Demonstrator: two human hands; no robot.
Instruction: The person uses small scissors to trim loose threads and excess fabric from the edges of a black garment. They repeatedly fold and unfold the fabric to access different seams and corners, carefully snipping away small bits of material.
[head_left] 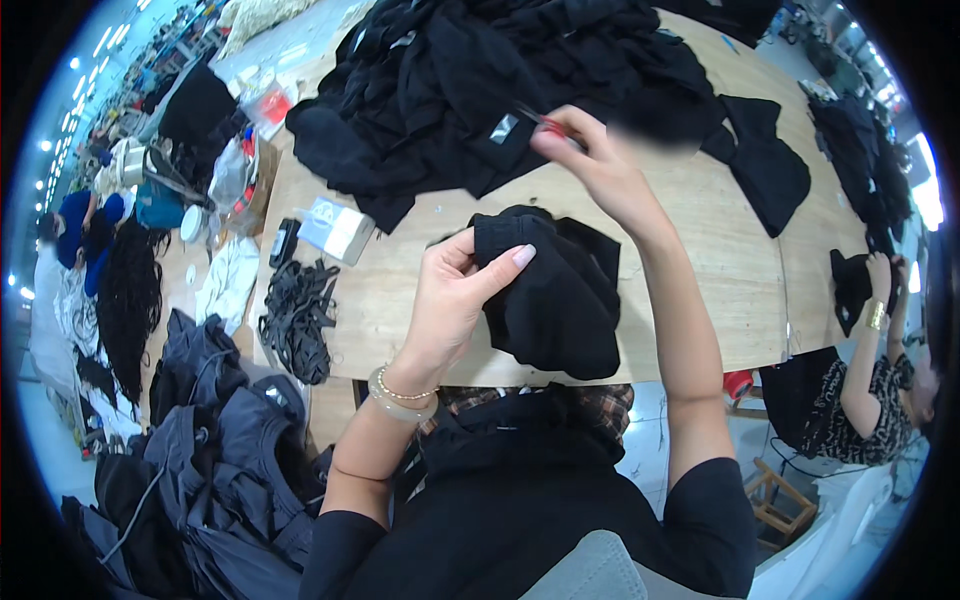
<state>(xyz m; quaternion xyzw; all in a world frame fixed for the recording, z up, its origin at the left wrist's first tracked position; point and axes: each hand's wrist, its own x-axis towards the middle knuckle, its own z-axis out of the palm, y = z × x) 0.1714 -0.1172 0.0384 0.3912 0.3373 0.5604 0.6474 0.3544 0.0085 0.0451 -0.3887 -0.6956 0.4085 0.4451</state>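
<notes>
My left hand pinches a black garment by its gathered edge, thumb on top. My right hand curls around red-handled snips.

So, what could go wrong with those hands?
The right hand holds what look like red scissors close to the black clothes pile; the tip might snag it. The left hand pinches only the gathered edge of the black garment, so it could slip.
</notes>
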